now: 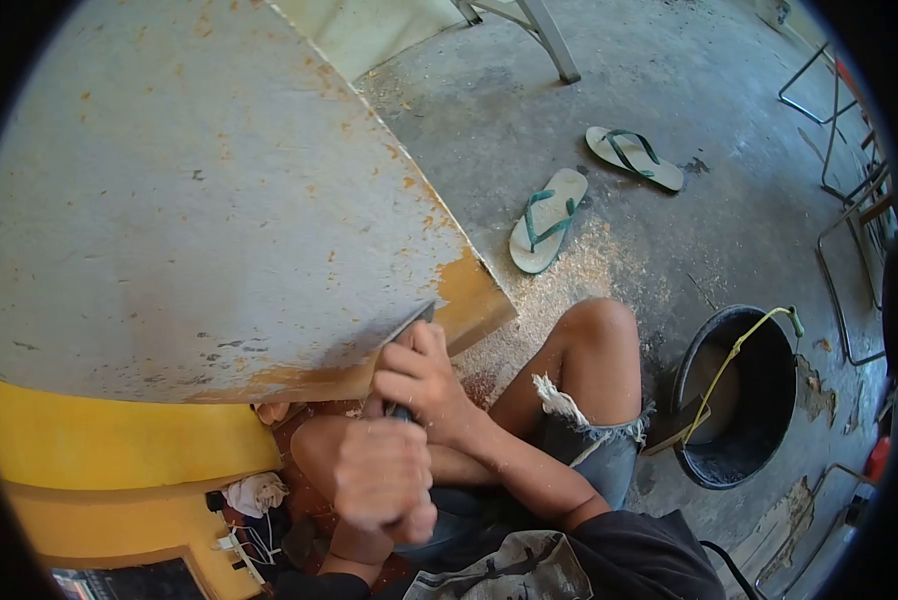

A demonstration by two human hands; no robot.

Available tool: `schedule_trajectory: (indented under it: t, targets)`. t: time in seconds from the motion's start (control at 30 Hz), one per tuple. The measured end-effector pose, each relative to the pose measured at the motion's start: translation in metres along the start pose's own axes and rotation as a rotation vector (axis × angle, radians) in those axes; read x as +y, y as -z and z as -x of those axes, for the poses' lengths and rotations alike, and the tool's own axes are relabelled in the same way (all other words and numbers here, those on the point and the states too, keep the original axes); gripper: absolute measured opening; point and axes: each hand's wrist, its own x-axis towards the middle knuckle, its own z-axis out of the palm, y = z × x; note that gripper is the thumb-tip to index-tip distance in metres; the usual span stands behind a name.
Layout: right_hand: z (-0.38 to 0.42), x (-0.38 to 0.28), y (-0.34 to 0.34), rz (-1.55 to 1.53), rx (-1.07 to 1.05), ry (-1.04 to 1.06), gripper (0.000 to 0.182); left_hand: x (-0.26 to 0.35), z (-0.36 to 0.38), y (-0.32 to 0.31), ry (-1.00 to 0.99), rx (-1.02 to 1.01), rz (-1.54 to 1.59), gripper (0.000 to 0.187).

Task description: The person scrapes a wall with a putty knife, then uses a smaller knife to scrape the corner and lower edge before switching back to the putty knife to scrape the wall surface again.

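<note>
Both my hands are closed around a scraper (410, 322) with a flat metal blade and a dark handle. My right hand (421, 372) wraps it close to the blade. Lower down and slightly blurred, my left hand (383, 472) makes a fist over the handle's rear end. The blade's tip rests at the surface of a large board (184, 190) with worn grey paint. Bare yellow-brown material shows along the board's near edge and right corner, beside the blade. My fingers hide most of the handle.
Pale shavings (594, 265) lie on the concrete floor beside a flip-flop (549, 222), with another flip-flop (634, 158) behind it. A black bucket (739, 460) with a yellow rope handle stands at right. Metal chair frames (837, 250) line the far right. Yellow furniture (119, 440) sits below the board.
</note>
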Motion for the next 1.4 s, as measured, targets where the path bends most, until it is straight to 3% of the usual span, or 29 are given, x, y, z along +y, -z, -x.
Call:
schedule_trajectory:
  t: [0.1, 0.17, 0.23, 0.3, 0.37, 0.43, 0.57, 0.6, 0.7, 0.73, 0.87, 1.0, 1.07, 1.17, 1.33, 1.4]
  targets:
    - [0.002, 0.001, 0.002, -0.049, -0.008, 0.042, 0.025, 0.000, 0.006, -0.005, -0.033, 0.024, -0.081, 0.060]
    - [0.007, 0.010, 0.002, 0.015, -0.031, -0.104, 0.024, -0.020, 0.013, 0.001, 0.124, 0.090, 0.016, 0.060]
    - [0.003, 0.007, 0.004, 0.013, -0.039, -0.093, 0.024, -0.010, 0.007, -0.005, 0.114, 0.128, -0.042, 0.061]
    - [0.002, 0.000, 0.002, -0.053, -0.014, 0.030, 0.026, -0.002, 0.004, -0.006, -0.078, 0.008, -0.010, 0.060]
    - [0.007, 0.006, -0.002, -0.051, -0.009, 0.002, 0.025, -0.011, 0.015, -0.005, -0.010, 0.117, -0.105, 0.058]
    - [0.009, 0.009, 0.001, -0.011, -0.048, -0.109, 0.024, -0.023, 0.009, 0.003, 0.047, 0.020, 0.037, 0.055]
    - [0.005, 0.007, 0.002, -0.046, -0.026, -0.001, 0.026, -0.013, 0.011, -0.008, -0.090, 0.058, -0.041, 0.051]
    - [0.005, 0.010, 0.002, -0.009, -0.014, -0.055, 0.024, -0.018, 0.011, -0.007, 0.000, 0.104, -0.035, 0.052]
    - [0.004, 0.008, 0.005, -0.032, -0.019, -0.049, 0.024, -0.015, 0.011, -0.011, 0.025, 0.152, -0.074, 0.055]
    - [0.001, 0.003, 0.006, -0.029, -0.013, 0.009, 0.024, -0.008, 0.009, -0.012, -0.081, 0.113, -0.131, 0.058]
    - [-0.005, 0.002, 0.007, -0.064, 0.006, 0.026, 0.023, -0.006, 0.002, -0.006, -0.038, 0.022, 0.000, 0.056]
    - [-0.008, -0.001, 0.010, -0.063, -0.022, 0.013, 0.023, 0.001, 0.000, -0.008, -0.042, 0.041, -0.054, 0.056]
    - [-0.007, -0.003, 0.010, -0.060, 0.001, 0.037, 0.022, 0.010, 0.006, -0.010, 0.020, 0.096, -0.115, 0.046]
    - [-0.009, -0.001, 0.009, -0.073, -0.006, -0.016, 0.021, -0.006, 0.006, 0.001, 0.009, 0.035, 0.037, 0.048]
    - [-0.009, -0.009, 0.013, -0.069, 0.006, 0.015, 0.020, 0.003, -0.006, -0.007, -0.070, 0.016, 0.030, 0.053]
    - [-0.011, 0.000, 0.011, -0.070, -0.010, -0.022, 0.020, -0.008, -0.003, -0.006, -0.017, 0.102, 0.026, 0.053]
